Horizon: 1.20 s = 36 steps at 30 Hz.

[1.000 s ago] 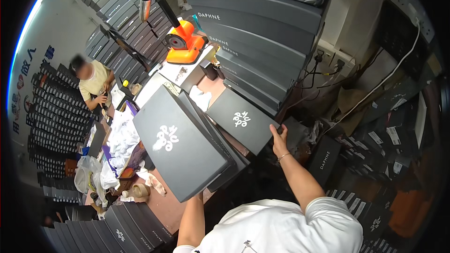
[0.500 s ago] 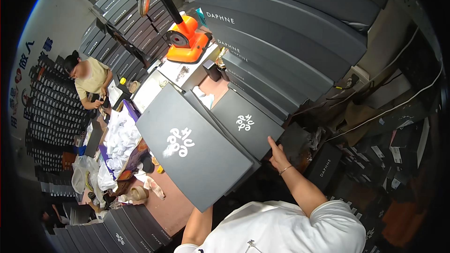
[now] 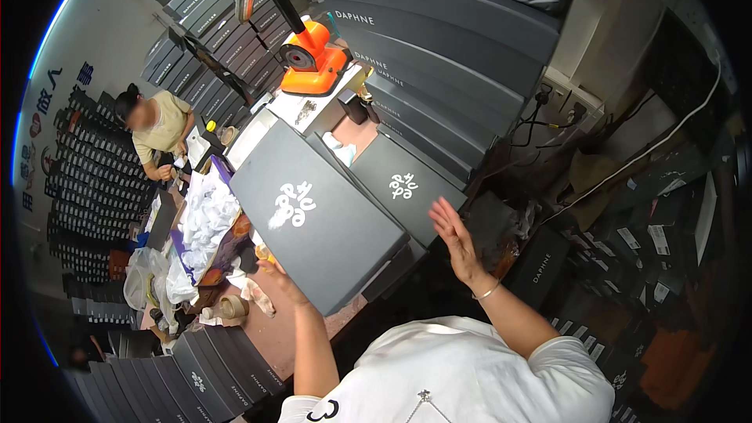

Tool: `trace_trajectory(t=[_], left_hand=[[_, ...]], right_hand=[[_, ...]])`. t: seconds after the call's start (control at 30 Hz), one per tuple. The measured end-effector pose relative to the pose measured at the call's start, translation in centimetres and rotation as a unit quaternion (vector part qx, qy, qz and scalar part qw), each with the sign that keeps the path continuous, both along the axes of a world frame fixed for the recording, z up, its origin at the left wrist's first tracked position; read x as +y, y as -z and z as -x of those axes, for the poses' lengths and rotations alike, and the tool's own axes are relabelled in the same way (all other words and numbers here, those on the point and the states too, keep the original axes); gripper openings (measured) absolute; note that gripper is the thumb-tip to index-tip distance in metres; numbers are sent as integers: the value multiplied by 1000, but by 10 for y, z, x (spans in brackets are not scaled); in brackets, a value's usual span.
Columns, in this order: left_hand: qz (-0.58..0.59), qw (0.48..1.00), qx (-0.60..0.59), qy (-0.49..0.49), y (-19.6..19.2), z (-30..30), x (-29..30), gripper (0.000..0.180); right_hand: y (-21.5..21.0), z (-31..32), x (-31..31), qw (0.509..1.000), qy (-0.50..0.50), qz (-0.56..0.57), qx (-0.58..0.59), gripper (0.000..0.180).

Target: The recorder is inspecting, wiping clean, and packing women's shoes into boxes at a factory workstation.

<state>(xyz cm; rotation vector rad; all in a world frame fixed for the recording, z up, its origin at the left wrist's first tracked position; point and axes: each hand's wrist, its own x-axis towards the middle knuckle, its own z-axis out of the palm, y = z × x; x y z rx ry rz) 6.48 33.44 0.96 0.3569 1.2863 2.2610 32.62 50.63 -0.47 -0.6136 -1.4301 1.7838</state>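
A large dark grey shoe box [image 3: 337, 219] with a white printed mark lies at a slant on the table in front of me. Beyond its right side sits a second grey shoe box [image 3: 435, 196], partly covered. My left hand [image 3: 284, 283] is beside the large box's near left edge, fingers stretched out; whether it touches the cardboard I cannot tell. Raised by the near right corner of the second box, my right hand [image 3: 458, 247] has its fingers apart and holds nothing. A bracelet circles the right wrist.
Tall stacks of grey boxes [image 3: 446, 31] rise behind the table. An orange machine with a black pipe [image 3: 309, 55] stands at the back. At left are a carton of white paper [image 3: 207, 215], a tape roll [image 3: 233, 307] and a co-worker [image 3: 163, 129]. More boxes [image 3: 207, 376] stand at lower left.
My left hand has come out from under the large box to its left side. The right hand has lifted off the second box's edge. The large box now sits lower.
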Motion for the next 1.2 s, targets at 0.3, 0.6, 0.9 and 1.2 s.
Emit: trace_trajectory(t=[0.3, 0.6, 0.9, 1.2], left_hand=[[45, 998, 27, 27, -37, -11, 14, 78], [7, 995, 10, 102, -65, -53, -1, 64], [-25, 920, 389, 25, -219, -68, 12, 65], [-16, 936, 281, 210, -329, -108, 199, 89]], right_hand=[[-47, 50, -19, 987, -99, -104, -67, 93], [-51, 18, -40, 989, -14, -70, -130, 78], [-148, -61, 82, 947, 253, -173, 101, 44], [-346, -90, 269, 907, 266, -316, 81, 58]])
